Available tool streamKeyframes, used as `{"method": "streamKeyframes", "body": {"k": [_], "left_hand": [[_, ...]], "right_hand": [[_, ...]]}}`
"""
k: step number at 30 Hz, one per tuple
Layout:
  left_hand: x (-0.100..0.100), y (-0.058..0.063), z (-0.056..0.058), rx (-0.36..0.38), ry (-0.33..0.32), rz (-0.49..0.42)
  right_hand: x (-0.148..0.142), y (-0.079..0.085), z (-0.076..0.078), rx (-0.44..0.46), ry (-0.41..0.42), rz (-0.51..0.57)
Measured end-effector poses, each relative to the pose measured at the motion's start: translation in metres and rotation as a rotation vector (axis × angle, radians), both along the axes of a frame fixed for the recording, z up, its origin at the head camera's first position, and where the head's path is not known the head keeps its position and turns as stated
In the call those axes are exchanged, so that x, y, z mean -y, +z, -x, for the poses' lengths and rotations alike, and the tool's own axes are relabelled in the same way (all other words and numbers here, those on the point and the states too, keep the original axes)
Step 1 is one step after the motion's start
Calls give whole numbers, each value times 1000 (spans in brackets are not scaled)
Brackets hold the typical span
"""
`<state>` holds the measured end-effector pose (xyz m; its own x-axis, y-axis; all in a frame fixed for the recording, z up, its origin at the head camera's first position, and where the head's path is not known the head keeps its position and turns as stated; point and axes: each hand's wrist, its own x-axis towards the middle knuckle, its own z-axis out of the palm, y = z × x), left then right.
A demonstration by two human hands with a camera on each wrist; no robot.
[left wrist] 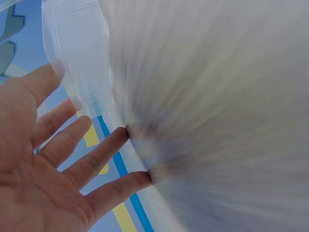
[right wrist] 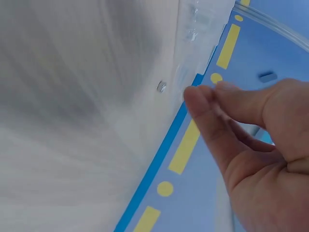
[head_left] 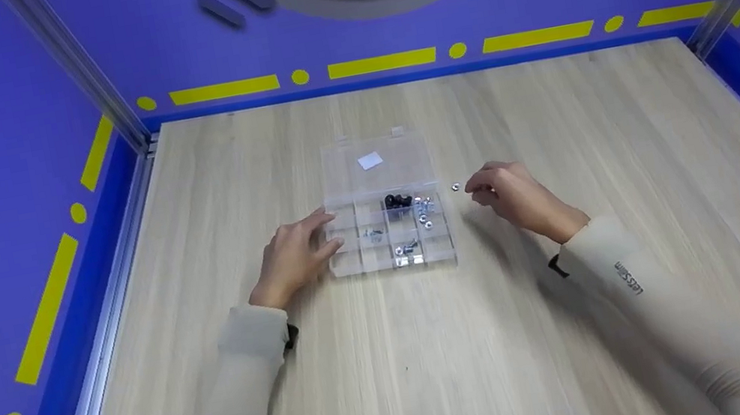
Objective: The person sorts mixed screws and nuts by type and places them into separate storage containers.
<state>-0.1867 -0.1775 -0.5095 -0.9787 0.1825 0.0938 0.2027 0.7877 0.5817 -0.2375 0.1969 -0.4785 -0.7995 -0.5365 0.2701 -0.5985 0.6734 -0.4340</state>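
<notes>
A clear plastic compartment box point(head_left: 350, 264) lies on the table with its lid point(head_left: 349, 177) folded back. My left hand point(head_left: 295, 255) rests at its left side, fingers spread and fairly straight, thumb and fingertips touching its edge. Right of the box, a small metal nut point(head_left: 455, 187) lies on the table. My right hand point(head_left: 508, 194) hovers beside that nut, thumb and fingertips brought together. In the right wrist view the nut point(right wrist: 161, 86) is apart from the fingertips point(right wrist: 195, 99), and nothing shows between them.
Inside the box are black round pieces point(head_left: 398, 201), silver nuts point(head_left: 427, 223), screws point(head_left: 410, 247) and small metal pieces point(head_left: 373, 236). A white label point(head_left: 370, 160) shows on the lid. Blue walls point(head_left: 280, 41) and metal posts point(head_left: 88, 74) border the wooden table point(head_left: 401, 384).
</notes>
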Motion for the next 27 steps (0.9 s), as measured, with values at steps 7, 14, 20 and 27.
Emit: {"method": "streamKeyframes", "body": {"k": [7, 14, 20, 27], "left_hand": [[0, 0, -1, 8, 5, 4], [0, 0, 0, 12, 2, -10], [1, -1, 0, -6, -7, -11], [1, 1, 0, -9, -17, 12]], "right_hand": [[14, 4, 1, -59, 55, 45], [28, 5, 2, -71, 132, 55], [37, 6, 1, -36, 181, -5], [39, 5, -4, 113, 248, -119]]}}
